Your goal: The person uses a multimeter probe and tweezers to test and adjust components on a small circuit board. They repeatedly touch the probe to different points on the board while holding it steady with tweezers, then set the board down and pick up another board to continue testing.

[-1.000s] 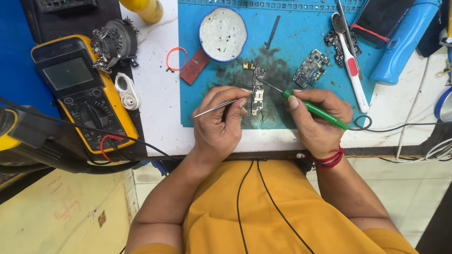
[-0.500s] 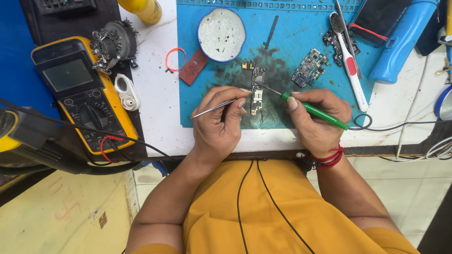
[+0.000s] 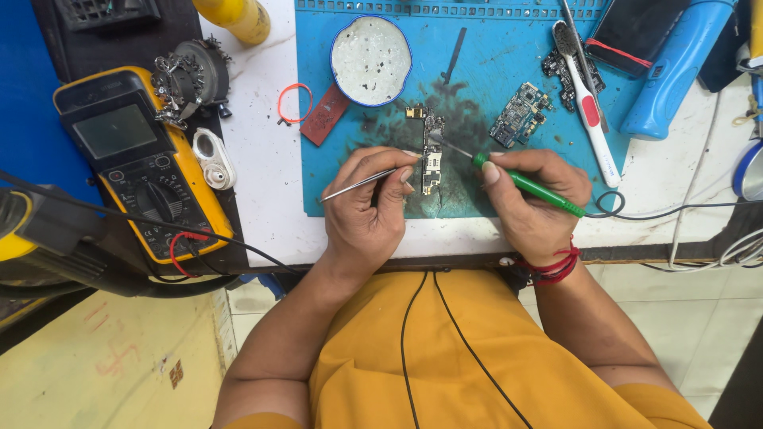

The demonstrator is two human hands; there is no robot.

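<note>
Nearest the camera, a yellow shirt fills the lower view, with two thin black cords running down its front. Both forearms reach up over the front edge of the white table (image 3: 270, 230).

The left hand (image 3: 367, 208) is curled, its fingers pinching a pair of metal tweezers (image 3: 358, 183) whose tips lie at the left side of a narrow circuit board (image 3: 431, 155). The right hand (image 3: 534, 205), with a red thread band at its wrist, grips a green-handled soldering iron (image 3: 531, 184) like a pen; its fine metal tip touches the upper part of the same board. A cable (image 3: 675, 208) leads from the iron's rear end off to the right.

The board lies upright on the scorched, darkened middle of a blue work mat (image 3: 485, 71), between the two hands.

Farther up the mat sit a second, smaller circuit board (image 3: 520, 114), a round blue-rimmed tin (image 3: 371, 60), a dark flat spudger (image 3: 455, 56), and a white-and-red toothbrush (image 3: 584, 103). A blue-handled tool (image 3: 675, 67) lies at the mat's right corner.

To the left of the mat, on the bare table, rest a reddish flat piece (image 3: 324, 116), an orange rubber band (image 3: 295, 102) and a small white oval part (image 3: 213, 157). Beyond these stands a yellow multimeter (image 3: 139, 163) with red and black leads, a tangled brass-wool tip cleaner (image 3: 191, 77) above it, and a yellow bottle (image 3: 236, 17) at the far edge.
</note>
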